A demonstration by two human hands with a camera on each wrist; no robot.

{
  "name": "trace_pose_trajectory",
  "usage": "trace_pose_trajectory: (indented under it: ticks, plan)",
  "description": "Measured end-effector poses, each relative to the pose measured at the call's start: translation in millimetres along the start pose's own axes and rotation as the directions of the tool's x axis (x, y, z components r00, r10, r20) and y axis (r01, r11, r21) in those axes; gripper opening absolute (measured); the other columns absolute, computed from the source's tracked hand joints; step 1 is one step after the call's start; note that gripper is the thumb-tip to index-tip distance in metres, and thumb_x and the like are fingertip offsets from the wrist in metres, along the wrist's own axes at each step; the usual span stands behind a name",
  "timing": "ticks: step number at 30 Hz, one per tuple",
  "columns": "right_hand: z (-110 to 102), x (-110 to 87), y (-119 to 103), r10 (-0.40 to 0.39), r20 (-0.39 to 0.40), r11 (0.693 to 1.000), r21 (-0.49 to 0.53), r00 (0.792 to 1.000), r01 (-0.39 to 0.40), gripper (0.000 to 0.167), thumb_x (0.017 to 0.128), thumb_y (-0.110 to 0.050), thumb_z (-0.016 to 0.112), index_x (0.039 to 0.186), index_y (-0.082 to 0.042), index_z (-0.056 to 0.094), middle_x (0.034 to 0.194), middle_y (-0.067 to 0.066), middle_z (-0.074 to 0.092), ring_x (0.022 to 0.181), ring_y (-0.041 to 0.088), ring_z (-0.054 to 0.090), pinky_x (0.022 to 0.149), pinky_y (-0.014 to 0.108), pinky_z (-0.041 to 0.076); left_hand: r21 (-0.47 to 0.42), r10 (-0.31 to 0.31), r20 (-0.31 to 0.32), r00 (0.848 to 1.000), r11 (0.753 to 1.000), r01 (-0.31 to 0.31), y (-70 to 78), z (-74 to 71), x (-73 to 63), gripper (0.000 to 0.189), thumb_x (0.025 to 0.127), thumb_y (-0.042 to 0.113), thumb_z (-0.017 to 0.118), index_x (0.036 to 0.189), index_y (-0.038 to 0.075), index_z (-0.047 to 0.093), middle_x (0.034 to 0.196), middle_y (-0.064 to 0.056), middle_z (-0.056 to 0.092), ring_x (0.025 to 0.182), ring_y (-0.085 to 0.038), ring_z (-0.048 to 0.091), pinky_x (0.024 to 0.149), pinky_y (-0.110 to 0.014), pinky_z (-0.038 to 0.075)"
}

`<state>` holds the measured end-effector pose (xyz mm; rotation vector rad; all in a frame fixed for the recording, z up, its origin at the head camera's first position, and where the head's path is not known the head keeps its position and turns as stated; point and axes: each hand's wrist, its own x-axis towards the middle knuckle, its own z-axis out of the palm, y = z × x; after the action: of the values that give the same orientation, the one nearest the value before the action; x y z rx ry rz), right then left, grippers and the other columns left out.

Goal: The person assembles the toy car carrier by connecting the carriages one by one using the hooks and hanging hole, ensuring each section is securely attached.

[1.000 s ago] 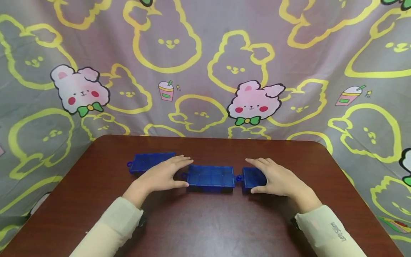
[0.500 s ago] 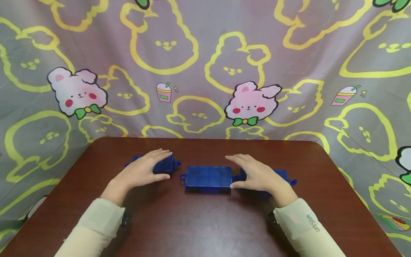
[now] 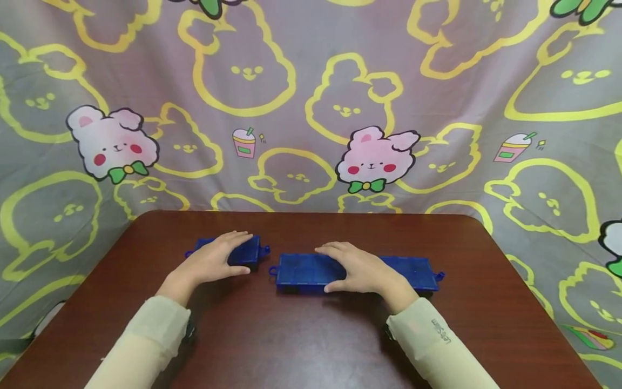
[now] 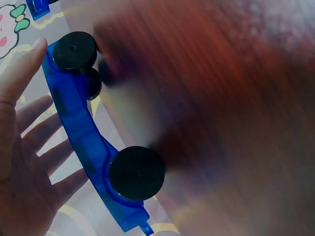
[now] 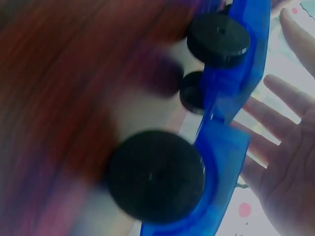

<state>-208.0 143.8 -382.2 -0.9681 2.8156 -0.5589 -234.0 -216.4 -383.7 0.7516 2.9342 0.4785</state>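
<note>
Three blue translucent toy train wagons with black wheels stand in a row on the brown table. My left hand (image 3: pixel 211 262) spans the left wagon (image 3: pixel 250 251), its thumb held apart from the fingers. In the left wrist view, straight spread fingers show beyond the wagon body (image 4: pixel 81 125). Over the middle wagon (image 3: pixel 301 270) is my right hand (image 3: pixel 366 273), which also hides the joint with the right wagon (image 3: pixel 415 273). Loose, extended fingers of the right hand (image 5: pixel 290 162) lie behind two wagon bodies (image 5: pixel 224 152) in the right wrist view.
A small gap parts the left wagon's hook (image 3: pixel 265 250) from the middle wagon's ring (image 3: pixel 274 271). The brown table (image 3: pixel 311 335) reaches back to a patterned curtain (image 3: pixel 272 124) with cartoon bears and rabbits.
My left hand has moved left from the middle wagon's ring end to the left wagon. The right hand has slid left from the right wagon onto the middle one. The wagons stay in place.
</note>
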Motion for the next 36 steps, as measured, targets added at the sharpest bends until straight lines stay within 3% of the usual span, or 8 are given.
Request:
trace_pose_trajectory:
  ticks: [10,26,36]
  plan:
    - [10.1,7.5,-9.2,-0.023,0.051,1.000,-0.011,0.998,0.023,0.079,0.082,-0.045,0.079,0.150,-0.023,0.044,0.156,0.006,0.042,0.146,0.025,0.037,0.116,0.050,0.037,0.053,-0.054,0.033,0.998,0.997,0.052,-8.4,1.6,1.3,0.083,0.086,0.041,0.076,0.152,0.008,0.040,0.157,-0.021,0.037,0.144,-0.044,0.034,0.110,-0.066,0.034]
    - [10.3,8.9,-6.1,-0.047,0.048,0.998,-0.034,0.998,0.048,0.062,0.087,-0.033,0.077,0.143,-0.020,0.054,0.151,0.007,0.048,0.138,0.027,0.044,0.108,0.048,0.045,0.118,-0.026,0.028,0.999,0.993,0.022,-12.4,-2.5,9.7,0.076,0.085,0.037,0.078,0.147,0.006,0.047,0.147,-0.025,0.048,0.134,-0.045,0.046,0.105,-0.063,0.041]
    - [8.9,4.7,-2.7,-0.059,0.030,0.998,0.004,0.998,0.059,0.059,0.087,-0.030,0.078,0.141,-0.018,0.056,0.149,0.011,0.048,0.138,0.031,0.044,0.110,0.049,0.043,0.150,-0.022,0.024,0.999,0.989,0.018,-7.1,-4.3,6.3,0.078,0.084,0.040,0.079,0.147,0.005,0.048,0.145,-0.027,0.049,0.132,-0.047,0.047,0.102,-0.063,0.043]
